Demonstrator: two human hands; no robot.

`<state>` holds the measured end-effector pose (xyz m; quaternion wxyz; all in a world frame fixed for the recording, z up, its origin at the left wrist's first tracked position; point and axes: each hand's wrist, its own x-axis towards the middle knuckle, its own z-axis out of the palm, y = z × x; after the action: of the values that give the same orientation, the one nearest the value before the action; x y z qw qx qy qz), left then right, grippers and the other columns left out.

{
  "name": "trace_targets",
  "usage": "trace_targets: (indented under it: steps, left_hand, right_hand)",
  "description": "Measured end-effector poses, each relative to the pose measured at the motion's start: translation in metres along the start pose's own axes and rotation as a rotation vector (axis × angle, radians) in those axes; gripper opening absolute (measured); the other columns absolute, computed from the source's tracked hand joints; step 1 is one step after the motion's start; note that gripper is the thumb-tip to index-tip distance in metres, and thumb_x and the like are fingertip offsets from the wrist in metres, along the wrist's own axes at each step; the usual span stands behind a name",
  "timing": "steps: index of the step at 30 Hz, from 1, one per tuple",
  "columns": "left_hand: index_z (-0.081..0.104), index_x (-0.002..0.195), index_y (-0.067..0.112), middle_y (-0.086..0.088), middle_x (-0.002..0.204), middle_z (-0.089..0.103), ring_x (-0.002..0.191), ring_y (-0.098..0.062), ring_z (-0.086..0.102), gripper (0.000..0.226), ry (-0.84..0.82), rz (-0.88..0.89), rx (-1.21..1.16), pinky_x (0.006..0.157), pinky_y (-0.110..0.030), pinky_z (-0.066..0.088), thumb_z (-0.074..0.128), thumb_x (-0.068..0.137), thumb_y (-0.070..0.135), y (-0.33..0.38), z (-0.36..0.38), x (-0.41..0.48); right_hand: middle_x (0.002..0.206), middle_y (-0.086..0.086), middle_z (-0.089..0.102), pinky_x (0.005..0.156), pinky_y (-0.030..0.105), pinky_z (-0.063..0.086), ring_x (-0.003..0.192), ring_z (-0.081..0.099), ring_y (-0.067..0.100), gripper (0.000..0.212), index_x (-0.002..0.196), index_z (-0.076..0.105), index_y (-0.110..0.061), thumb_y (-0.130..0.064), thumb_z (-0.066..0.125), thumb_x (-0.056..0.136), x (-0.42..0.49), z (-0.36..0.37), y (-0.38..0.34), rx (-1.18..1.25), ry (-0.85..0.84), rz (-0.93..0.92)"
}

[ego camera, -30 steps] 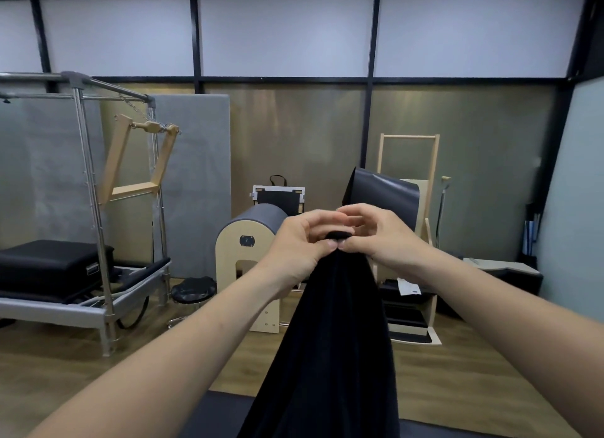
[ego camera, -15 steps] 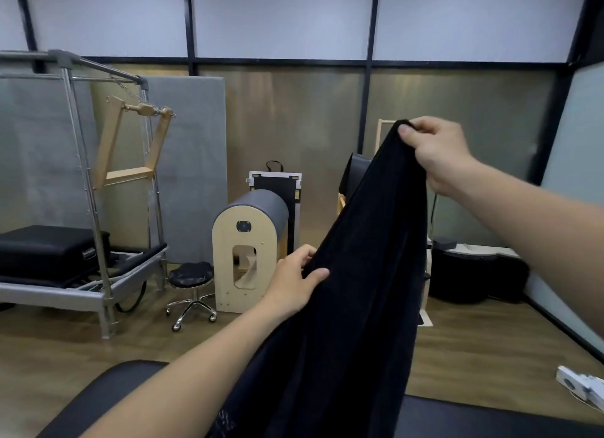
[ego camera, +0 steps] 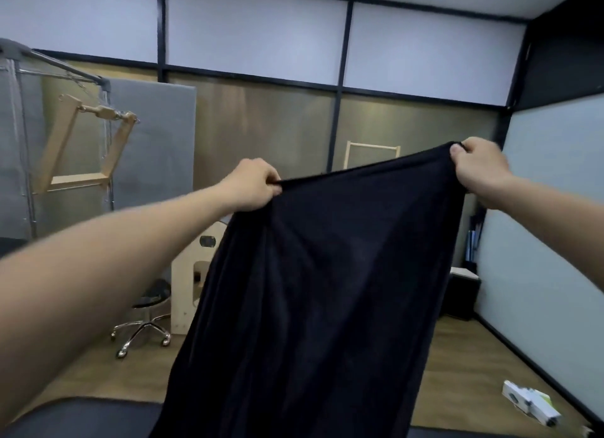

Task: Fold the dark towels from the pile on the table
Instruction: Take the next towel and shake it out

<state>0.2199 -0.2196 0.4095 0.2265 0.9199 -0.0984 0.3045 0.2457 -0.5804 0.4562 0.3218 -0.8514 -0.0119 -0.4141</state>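
Dark padded table [ego camera: 81, 414] at bottom edge; wood floor [ego camera: 457, 356], wheeled stool [ego camera: 152, 302] beyond. Left hand [ego camera: 251, 184] and right hand [ego camera: 478, 164], held apart, each pinch dark towel [ego camera: 320, 290] corners.

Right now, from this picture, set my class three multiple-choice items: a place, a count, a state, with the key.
1. Where is the rolling stool? A) on the floor, left of the dark towel B) right of the towel C) on the table
2. How many hands grip the towel? A) none B) one C) two
3. The towel is: A) folded small B) held spread open C) rolled up
Key: 1 A, it stands left of the cloth; 2 C, the left hand and right hand each pinch a top corner; 3 B, its top edge stretches between them.
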Motion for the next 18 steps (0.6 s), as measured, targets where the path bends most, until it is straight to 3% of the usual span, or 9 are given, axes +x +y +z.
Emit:
trace_targets:
  steps: [3,5,6,8,10,11,13,15,18]
  left_hand:
    - [0.067,0.109,0.006,-0.019,0.118,0.066,0.111,-0.036,0.058,0.021,0.260,-0.024,-0.007,0.089,-0.032,0.043,0.053,0.097,0.015,0.020,-0.052,0.043]
    - [0.058,0.107,0.007,-0.018,0.109,0.065,0.102,-0.035,0.057,0.020,0.476,0.047,-0.109,0.079,-0.031,0.037,0.048,0.100,0.023,0.048,-0.078,0.055]
    - [0.054,0.105,0.009,-0.016,0.101,0.064,0.093,-0.033,0.057,0.026,0.491,0.137,-0.130,0.073,-0.032,0.034,0.050,0.100,0.033,0.059,-0.078,0.051]
    - [0.050,0.109,0.011,-0.016,0.093,0.063,0.083,-0.033,0.056,0.048,0.296,0.287,0.043,0.069,-0.035,0.037,0.059,0.090,0.055,0.063,-0.052,0.028]
    - [0.050,0.111,0.016,-0.020,0.103,0.066,0.092,-0.041,0.063,0.048,0.046,0.228,0.280,0.074,-0.040,0.048,0.068,0.083,0.051,0.034,-0.011,-0.003]
    - [0.052,0.109,0.019,-0.019,0.107,0.066,0.097,-0.043,0.063,0.038,-0.037,0.142,0.316,0.078,-0.042,0.051,0.068,0.082,0.041,0.014,0.008,-0.018]
    - [0.059,0.102,0.025,-0.010,0.105,0.066,0.097,-0.039,0.063,0.023,-0.121,-0.059,0.270,0.079,-0.040,0.052,0.062,0.079,0.026,-0.017,0.033,-0.047]
    - [0.061,0.082,0.028,-0.001,0.086,0.063,0.084,-0.030,0.061,0.009,-0.168,-0.165,0.232,0.069,-0.034,0.049,0.061,0.079,0.020,-0.034,0.052,-0.073]
    - [0.050,0.063,0.026,-0.002,0.072,0.059,0.076,-0.031,0.060,0.024,-0.233,-0.224,0.117,0.065,-0.038,0.052,0.055,0.079,0.009,-0.052,0.080,-0.095]
  right_hand:
    - [0.093,0.012,0.049,0.067,0.035,0.035,0.087,0.045,0.021,0.024,0.094,0.055,-0.010,-0.028,0.039,0.103,0.041,-0.040,-0.066,-0.034,0.189,-0.149]
    - [0.094,0.003,0.047,0.076,0.027,0.037,0.097,0.048,0.017,0.021,0.090,0.045,-0.020,-0.033,0.036,0.103,0.071,-0.062,-0.104,0.051,0.342,-0.126]
    - [0.097,-0.001,0.047,0.071,0.015,0.038,0.102,0.048,0.016,0.024,0.087,0.043,-0.021,-0.035,0.035,0.104,0.076,-0.068,-0.115,0.080,0.387,-0.104]
    - [0.113,0.000,0.052,0.069,0.005,0.039,0.108,0.049,0.017,0.029,0.106,0.052,-0.015,-0.037,0.032,0.105,0.074,-0.070,-0.114,0.044,0.401,-0.081]
    - [0.130,0.014,0.056,0.090,0.025,0.041,0.118,0.053,0.028,0.038,0.123,0.053,-0.007,-0.033,0.033,0.104,0.061,-0.064,-0.098,-0.071,0.355,-0.085]
    - [0.133,0.018,0.056,0.091,0.032,0.040,0.121,0.053,0.031,0.038,0.124,0.053,-0.004,-0.030,0.034,0.104,0.053,-0.063,-0.088,-0.112,0.346,-0.101]
    - [0.131,0.020,0.056,0.091,0.035,0.040,0.120,0.053,0.033,0.036,0.121,0.054,-0.004,-0.028,0.036,0.103,0.049,-0.063,-0.068,-0.115,0.310,-0.088]
    - [0.126,0.021,0.058,0.091,0.037,0.042,0.115,0.055,0.035,0.035,0.118,0.056,-0.004,-0.029,0.037,0.103,0.045,-0.066,-0.056,-0.133,0.276,-0.110]
    - [0.122,0.021,0.060,0.090,0.038,0.043,0.111,0.056,0.036,0.034,0.114,0.058,-0.006,-0.031,0.039,0.102,0.043,-0.067,-0.055,-0.165,0.291,-0.148]
